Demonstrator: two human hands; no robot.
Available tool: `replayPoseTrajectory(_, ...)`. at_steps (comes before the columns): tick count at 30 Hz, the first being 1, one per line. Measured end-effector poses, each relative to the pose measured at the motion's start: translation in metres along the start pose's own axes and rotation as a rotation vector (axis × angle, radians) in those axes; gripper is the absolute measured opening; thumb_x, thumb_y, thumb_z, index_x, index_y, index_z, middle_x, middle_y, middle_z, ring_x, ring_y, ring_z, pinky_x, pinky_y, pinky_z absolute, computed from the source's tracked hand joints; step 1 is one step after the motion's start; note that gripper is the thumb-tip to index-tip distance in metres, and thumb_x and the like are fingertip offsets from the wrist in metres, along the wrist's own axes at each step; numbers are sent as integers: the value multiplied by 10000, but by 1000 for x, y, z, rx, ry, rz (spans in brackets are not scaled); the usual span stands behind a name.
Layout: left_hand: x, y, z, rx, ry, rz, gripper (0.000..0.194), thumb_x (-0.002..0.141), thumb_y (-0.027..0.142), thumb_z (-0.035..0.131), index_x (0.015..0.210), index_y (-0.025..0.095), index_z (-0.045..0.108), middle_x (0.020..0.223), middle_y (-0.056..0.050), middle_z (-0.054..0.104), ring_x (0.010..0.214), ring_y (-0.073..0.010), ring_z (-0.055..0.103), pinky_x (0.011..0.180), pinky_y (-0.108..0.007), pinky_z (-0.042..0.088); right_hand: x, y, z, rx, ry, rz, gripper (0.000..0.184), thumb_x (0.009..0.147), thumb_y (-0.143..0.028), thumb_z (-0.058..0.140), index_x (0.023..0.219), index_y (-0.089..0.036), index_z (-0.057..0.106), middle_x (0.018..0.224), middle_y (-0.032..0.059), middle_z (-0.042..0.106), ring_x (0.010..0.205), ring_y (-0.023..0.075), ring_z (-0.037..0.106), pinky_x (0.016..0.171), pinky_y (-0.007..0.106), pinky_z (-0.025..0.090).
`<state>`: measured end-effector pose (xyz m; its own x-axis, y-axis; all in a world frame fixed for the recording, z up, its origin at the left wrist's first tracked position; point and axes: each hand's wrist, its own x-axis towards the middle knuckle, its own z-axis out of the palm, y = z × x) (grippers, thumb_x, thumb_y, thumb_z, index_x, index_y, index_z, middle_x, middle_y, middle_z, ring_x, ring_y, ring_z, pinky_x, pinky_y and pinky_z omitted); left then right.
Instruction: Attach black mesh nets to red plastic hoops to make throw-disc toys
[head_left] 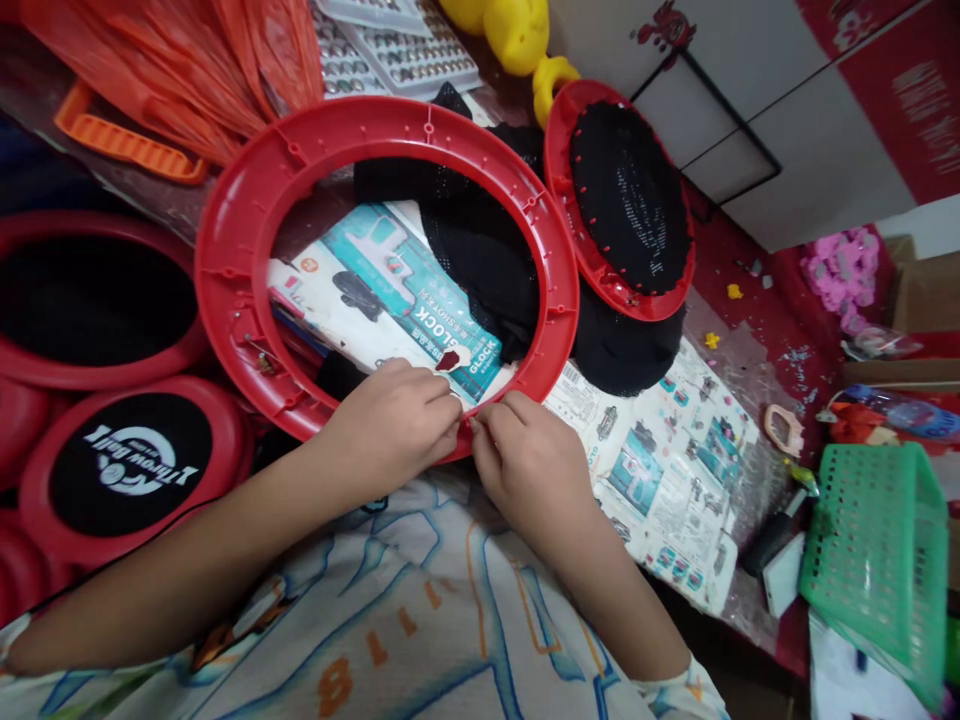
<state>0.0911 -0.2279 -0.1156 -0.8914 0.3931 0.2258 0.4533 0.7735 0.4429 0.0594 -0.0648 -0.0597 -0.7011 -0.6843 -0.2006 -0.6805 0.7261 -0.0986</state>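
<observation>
A red plastic ring [232, 240] lies underside up in front of me, with small pegs and ribs along it. At its near edge my left hand [401, 410] is closed, fingers bent down on the rim. My right hand [525, 450] is beside it, thumb and fingertips pinched at the same stretch of rim. Anything small between the fingers is hidden. Through the ring's opening show a flattened printed carton [360, 300] and black mesh fabric [480, 230]. Another red ring with a black mesh disc [630, 200] fitted in it lies beyond, to the right.
Finished-looking red discs with black centres [120, 465] are stacked at left. An orange plastic bag [172, 60] and trays of small metal parts [405, 55] lie at the back, near yellow plastic pieces [517, 35]. A green basket [874, 540] stands at right, near a black-handled tool [769, 535].
</observation>
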Motion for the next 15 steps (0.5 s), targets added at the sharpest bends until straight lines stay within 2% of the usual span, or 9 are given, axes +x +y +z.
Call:
replayPoseTrajectory(5,3,2,-2,9,0,-33,206,847,217,528,649,175,565,625,-29,579,628,-231,558,578,-364,349,5,-1,-3,4,-36,7,235,884,-207,443,743,-157,624,738,48,610,665,166,547,576,296,325)
replayPoseTrajectory(10,3,2,-1,16,15,-44,211,841,228,540,640,174,571,617,-31,587,619,-231,565,575,-363,354,8,-5,-3,40,-59,157,214,862,-229,495,716,-169,640,711,35,631,629,162,563,541,296,295)
replayPoseTrajectory(15,3,1,-1,9,21,-29,206,835,201,534,634,174,571,613,-30,581,629,-231,568,583,-360,355,0,3,-10,148,-65,209,223,889,-245,500,749,-169,656,731,36,653,664,164,591,592,277,355)
